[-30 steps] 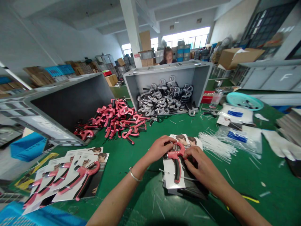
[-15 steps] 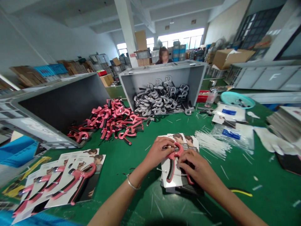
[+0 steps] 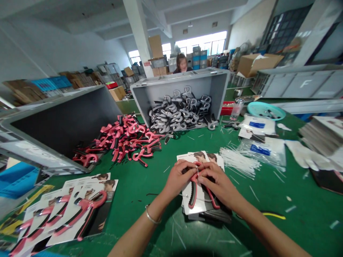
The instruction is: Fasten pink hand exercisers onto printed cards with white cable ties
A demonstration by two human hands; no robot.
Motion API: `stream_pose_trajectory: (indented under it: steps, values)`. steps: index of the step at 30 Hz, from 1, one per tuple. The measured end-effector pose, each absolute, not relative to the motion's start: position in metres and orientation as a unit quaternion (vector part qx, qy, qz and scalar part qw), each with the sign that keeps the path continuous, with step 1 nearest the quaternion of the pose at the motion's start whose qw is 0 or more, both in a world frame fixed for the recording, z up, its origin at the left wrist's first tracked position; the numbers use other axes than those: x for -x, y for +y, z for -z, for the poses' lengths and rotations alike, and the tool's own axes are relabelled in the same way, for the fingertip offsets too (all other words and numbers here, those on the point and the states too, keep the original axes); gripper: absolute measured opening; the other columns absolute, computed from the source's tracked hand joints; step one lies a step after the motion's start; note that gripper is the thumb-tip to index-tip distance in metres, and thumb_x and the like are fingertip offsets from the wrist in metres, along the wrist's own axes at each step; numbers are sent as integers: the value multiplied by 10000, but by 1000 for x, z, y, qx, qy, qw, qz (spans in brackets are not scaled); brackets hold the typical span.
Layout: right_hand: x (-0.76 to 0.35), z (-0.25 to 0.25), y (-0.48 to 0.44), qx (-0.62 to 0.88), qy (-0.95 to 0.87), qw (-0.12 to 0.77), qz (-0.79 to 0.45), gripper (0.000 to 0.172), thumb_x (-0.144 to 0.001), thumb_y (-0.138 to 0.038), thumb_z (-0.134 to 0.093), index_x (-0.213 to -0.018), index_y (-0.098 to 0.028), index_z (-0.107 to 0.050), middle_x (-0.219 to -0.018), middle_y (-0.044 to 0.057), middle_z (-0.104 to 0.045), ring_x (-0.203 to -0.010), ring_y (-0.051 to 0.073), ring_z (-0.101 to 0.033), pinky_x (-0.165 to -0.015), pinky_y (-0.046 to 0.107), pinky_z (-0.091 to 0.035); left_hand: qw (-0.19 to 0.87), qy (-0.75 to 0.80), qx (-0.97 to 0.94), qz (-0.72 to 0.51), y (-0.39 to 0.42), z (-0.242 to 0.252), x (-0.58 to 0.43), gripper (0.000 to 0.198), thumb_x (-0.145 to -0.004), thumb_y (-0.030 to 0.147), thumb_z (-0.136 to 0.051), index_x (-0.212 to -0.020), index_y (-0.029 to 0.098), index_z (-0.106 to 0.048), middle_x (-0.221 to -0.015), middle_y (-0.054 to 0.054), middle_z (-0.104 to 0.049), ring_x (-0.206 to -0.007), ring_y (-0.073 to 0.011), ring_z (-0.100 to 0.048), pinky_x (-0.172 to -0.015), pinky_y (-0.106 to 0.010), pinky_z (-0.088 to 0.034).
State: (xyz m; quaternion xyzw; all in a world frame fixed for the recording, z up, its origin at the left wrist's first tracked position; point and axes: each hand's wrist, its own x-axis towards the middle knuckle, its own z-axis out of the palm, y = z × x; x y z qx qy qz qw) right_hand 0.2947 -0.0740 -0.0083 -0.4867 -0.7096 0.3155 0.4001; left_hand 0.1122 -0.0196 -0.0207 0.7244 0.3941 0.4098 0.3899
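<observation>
A pink and black hand gripper lies on a white printed backing card, which tops a small stack of cards on the green table. My left hand and my right hand meet at the gripper's upper end. Both pinch a thin white cable tie there, fingers closed. A bracelet sits on my left wrist.
Loose pink grippers spill from a tipped grey crate at left. Grey grippers fill a second crate. Finished carded grippers lie front left. White cable ties, plastic bags and a teal bowl are right. A person sits far behind.
My hands have closed together at the gripper's top end, and the gripper has turned on the card. The view has drifted slightly, shifting everything left.
</observation>
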Motion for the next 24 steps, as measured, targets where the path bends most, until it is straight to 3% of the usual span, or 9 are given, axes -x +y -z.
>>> stream_pose_trajectory:
  steps: [13, 18, 21, 24]
  values:
    - [-293, 8, -73, 492, -712, 396, -307, 167, -923, -300, -601, -810, -239, -707, -1157, 62, -593, -1161, 252, -514, -1036, 446, -372, 345, 359, -764, -410, -21, 27, -109, 87, -882, 261, -664, -917, 240, -740, -912, -40, -714, -943, -217, -616, -917, -362, -442]
    - [-293, 10, -73, 496, -693, 422, -311, 172, -918, -311, -610, -798, -230, -704, -1090, 59, -616, -1098, 242, -548, -1008, 420, -392, 327, 293, -825, -357, -21, 16, -101, 119, -931, 258, -603, -910, 238, -718, -951, -32, -727, -980, -212, -612, -969, -378, -399]
    - [-292, 12, -72, 492, -695, 426, -307, 174, -945, -295, -567, -831, -234, -683, -1066, 55, -620, -1074, 234, -552, -987, 406, -404, 346, 316, -810, -352, -19, 5, -101, 117, -922, 286, -616, -865, 221, -695, -878, -27, -709, -921, -207, -607, -903, -354, -423]
    - [-291, 13, -71, 501, -694, 428, -290, 111, -951, -239, -533, -936, -232, -643, -1090, 59, -605, -1081, 231, -542, -983, 405, -404, 288, 346, -811, -374, -25, -5, -107, 100, -908, 258, -622, -826, 220, -668, -874, -25, -698, -920, -214, -596, -905, -367, -410]
